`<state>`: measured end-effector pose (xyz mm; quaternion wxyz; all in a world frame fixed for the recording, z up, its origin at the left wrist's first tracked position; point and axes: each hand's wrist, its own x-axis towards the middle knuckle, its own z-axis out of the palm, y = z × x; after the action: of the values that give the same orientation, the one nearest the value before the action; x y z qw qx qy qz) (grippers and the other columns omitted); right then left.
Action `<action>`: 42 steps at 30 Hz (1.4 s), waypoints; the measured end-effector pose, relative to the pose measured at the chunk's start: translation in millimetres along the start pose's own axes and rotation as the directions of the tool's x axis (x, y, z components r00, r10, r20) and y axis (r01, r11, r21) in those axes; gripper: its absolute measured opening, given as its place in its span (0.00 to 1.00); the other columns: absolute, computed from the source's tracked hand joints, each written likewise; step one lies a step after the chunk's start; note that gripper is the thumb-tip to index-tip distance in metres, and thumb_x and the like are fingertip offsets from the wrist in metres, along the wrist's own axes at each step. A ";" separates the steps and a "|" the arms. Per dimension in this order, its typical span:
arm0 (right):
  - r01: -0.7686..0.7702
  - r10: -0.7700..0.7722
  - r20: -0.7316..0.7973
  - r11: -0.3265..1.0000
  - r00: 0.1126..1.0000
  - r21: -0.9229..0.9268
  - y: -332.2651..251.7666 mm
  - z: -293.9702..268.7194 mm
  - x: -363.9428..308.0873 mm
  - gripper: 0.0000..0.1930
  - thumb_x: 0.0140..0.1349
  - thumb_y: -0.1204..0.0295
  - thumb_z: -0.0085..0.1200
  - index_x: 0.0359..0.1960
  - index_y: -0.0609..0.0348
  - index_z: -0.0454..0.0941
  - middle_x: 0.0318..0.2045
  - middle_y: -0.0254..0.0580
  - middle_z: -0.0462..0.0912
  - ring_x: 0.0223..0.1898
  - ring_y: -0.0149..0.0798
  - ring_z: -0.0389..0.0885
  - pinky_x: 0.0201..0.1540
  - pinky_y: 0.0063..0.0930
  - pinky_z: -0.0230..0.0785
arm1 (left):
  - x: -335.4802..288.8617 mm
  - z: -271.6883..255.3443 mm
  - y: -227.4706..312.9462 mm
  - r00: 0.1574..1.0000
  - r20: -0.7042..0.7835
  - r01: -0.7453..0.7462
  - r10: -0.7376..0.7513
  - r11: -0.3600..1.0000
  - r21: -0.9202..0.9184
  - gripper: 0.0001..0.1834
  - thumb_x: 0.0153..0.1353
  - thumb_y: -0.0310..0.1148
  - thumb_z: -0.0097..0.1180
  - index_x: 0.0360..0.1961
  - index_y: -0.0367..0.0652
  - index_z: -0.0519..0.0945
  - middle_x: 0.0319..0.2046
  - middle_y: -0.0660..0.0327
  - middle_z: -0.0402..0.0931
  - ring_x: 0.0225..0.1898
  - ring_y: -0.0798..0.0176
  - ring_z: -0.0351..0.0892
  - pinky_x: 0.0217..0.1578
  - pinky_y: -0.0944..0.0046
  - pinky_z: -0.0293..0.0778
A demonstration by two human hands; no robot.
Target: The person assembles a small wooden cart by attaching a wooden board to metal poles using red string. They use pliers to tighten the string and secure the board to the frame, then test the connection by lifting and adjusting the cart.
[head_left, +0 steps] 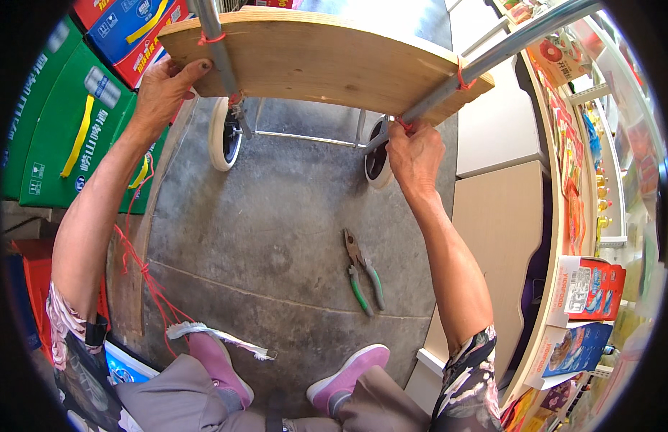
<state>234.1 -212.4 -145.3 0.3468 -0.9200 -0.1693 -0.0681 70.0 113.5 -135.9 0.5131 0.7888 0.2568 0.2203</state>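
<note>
A wooden board [334,57] lies across two metal tubes of a wheeled frame, bound to them with red string. My left hand [159,92] grips the board's left end, thumb on the front and fingers partly hidden behind it, beside the left tube [222,65]. At the lower right edge of the board, my right hand [417,153] is closed in a pinch on red string [404,124] tied around the right tube [485,68]. Other red ties [462,75] show higher on the board. The fingertips of my right hand are partly hidden.
Pliers [355,266] with green-grey handles lie on the concrete floor. Two white wheels [220,137] carry the frame. Loose red string [150,277] and a white strip [222,335] lie near my left foot. Green cartons [53,137] stand left; cabinets [492,237] and packaged goods stand right.
</note>
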 end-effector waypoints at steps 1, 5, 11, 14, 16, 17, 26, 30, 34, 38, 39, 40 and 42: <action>-0.010 0.010 0.006 1.000 1.000 0.020 -1.0 -1.4 3.4 0.17 0.53 0.62 0.54 0.28 0.70 0.79 0.14 0.47 0.79 0.20 0.39 0.81 0.31 0.31 0.72 | -1.4 -0.7 1.1 1.000 0.020 -0.015 0.015 1.000 0.006 0.23 0.57 0.47 0.61 0.46 0.40 0.77 0.37 0.62 0.79 0.36 0.71 0.75 0.32 0.70 0.72; 0.031 -0.030 0.068 0.999 0.997 -0.013 -2.5 -7.7 15.2 0.14 0.51 0.67 0.53 0.23 0.70 0.79 0.23 0.64 0.78 0.30 0.63 0.79 0.36 0.47 0.70 | -3.5 -7.7 5.7 0.999 0.017 -0.030 0.027 0.988 0.154 0.23 0.58 0.47 0.61 0.45 0.38 0.78 0.37 0.61 0.80 0.36 0.70 0.75 0.34 0.69 0.71; 0.105 -0.100 0.147 0.994 0.984 -0.028 -0.2 -6.3 16.2 0.15 0.52 0.66 0.51 0.21 0.70 0.79 0.22 0.67 0.77 0.31 0.64 0.79 0.37 0.48 0.71 | -11.5 -9.8 14.3 0.999 -0.028 -0.036 0.041 0.988 0.153 0.23 0.57 0.46 0.61 0.42 0.36 0.79 0.35 0.61 0.79 0.34 0.70 0.74 0.34 0.69 0.70; 0.083 -0.070 0.238 0.995 0.969 -0.049 0.1 -13.6 15.6 0.15 0.53 0.68 0.50 0.28 0.73 0.79 0.27 0.69 0.77 0.32 0.64 0.78 0.36 0.48 0.71 | -13.2 -8.5 18.1 1.000 -0.006 -0.019 0.020 0.990 0.142 0.22 0.57 0.46 0.61 0.41 0.36 0.80 0.33 0.63 0.78 0.33 0.72 0.73 0.33 0.70 0.70; 0.055 -0.055 0.287 0.998 0.956 0.009 -4.3 -18.5 11.3 0.15 0.55 0.69 0.50 0.33 0.73 0.78 0.29 0.66 0.79 0.32 0.58 0.81 0.32 0.44 0.73 | -15.3 -7.5 17.2 0.999 -0.004 0.032 -0.032 0.998 0.061 0.21 0.57 0.45 0.61 0.41 0.37 0.79 0.32 0.64 0.78 0.32 0.74 0.72 0.32 0.71 0.69; 0.003 -0.052 0.329 0.989 0.943 0.148 -5.4 -23.8 8.7 0.14 0.56 0.70 0.50 0.35 0.73 0.77 0.30 0.60 0.80 0.31 0.51 0.81 0.31 0.38 0.73 | -15.3 -9.6 16.5 1.000 -0.006 -0.014 0.014 0.998 0.058 0.21 0.57 0.45 0.61 0.42 0.38 0.79 0.33 0.64 0.78 0.32 0.74 0.72 0.32 0.71 0.69; -0.550 0.255 0.540 0.668 0.802 0.501 6.0 -32.4 0.5 0.11 0.62 0.69 0.53 0.36 0.68 0.76 0.28 0.41 0.79 0.27 0.31 0.79 0.24 0.23 0.71 | -9.5 -13.8 -4.5 1.000 0.006 -0.006 0.006 1.000 0.020 0.25 0.54 0.48 0.65 0.45 0.39 0.78 0.36 0.64 0.79 0.34 0.74 0.74 0.31 0.73 0.70; -0.378 0.166 0.460 0.827 0.872 0.416 11.0 -30.4 2.9 0.11 0.60 0.68 0.54 0.31 0.66 0.78 0.23 0.37 0.77 0.22 0.27 0.76 0.22 0.21 0.67 | -7.2 -14.7 -6.4 0.999 0.031 -0.014 0.013 0.999 0.029 0.26 0.54 0.49 0.65 0.45 0.40 0.78 0.35 0.64 0.79 0.33 0.73 0.74 0.29 0.74 0.71; -0.334 0.140 0.495 0.884 0.857 0.328 16.4 -39.4 15.6 0.09 0.57 0.70 0.53 0.28 0.65 0.78 0.20 0.35 0.76 0.18 0.26 0.70 0.22 0.23 0.63 | -4.6 -17.5 -8.0 0.999 0.029 -0.025 0.023 0.998 0.058 0.25 0.54 0.47 0.65 0.45 0.40 0.78 0.35 0.64 0.78 0.33 0.73 0.73 0.30 0.73 0.70; -0.705 0.050 0.727 0.297 0.685 0.644 24.9 -40.7 23.2 0.08 0.57 0.71 0.54 0.25 0.63 0.76 0.18 0.34 0.74 0.18 0.27 0.70 0.22 0.22 0.63 | -4.4 -18.6 -7.5 0.999 0.006 -0.048 0.048 0.998 0.037 0.23 0.54 0.47 0.64 0.42 0.39 0.78 0.31 0.65 0.77 0.29 0.76 0.68 0.29 0.73 0.65; -0.637 0.044 0.695 0.445 0.718 0.630 27.1 -39.6 22.5 0.07 0.57 0.71 0.54 0.26 0.63 0.77 0.19 0.34 0.75 0.18 0.27 0.71 0.22 0.22 0.64 | -4.7 -17.8 -6.9 0.998 -0.022 -0.062 0.063 0.998 0.032 0.23 0.54 0.48 0.64 0.41 0.38 0.79 0.29 0.66 0.76 0.27 0.77 0.66 0.28 0.74 0.63; -0.557 0.086 0.646 0.601 0.759 0.574 28.9 -37.9 21.6 0.07 0.57 0.71 0.54 0.26 0.63 0.77 0.19 0.34 0.75 0.18 0.27 0.71 0.22 0.22 0.64 | -4.0 -17.3 -5.8 0.999 -0.008 -0.042 0.042 0.999 0.007 0.25 0.53 0.48 0.65 0.42 0.39 0.78 0.29 0.66 0.76 0.29 0.77 0.67 0.29 0.74 0.63; -0.363 0.060 0.545 0.805 0.836 0.469 32.5 -35.8 18.1 0.08 0.59 0.70 0.55 0.28 0.63 0.78 0.21 0.34 0.77 0.20 0.26 0.73 0.22 0.20 0.65 | -3.3 -15.1 -4.4 0.999 0.012 -0.050 0.049 0.999 0.022 0.25 0.53 0.49 0.65 0.42 0.39 0.78 0.30 0.66 0.77 0.30 0.77 0.68 0.30 0.74 0.64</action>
<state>262.4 -254.1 -133.9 0.5471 -0.7771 -0.1587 0.2678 57.5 123.4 -134.6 0.5000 0.8019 0.2367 0.2255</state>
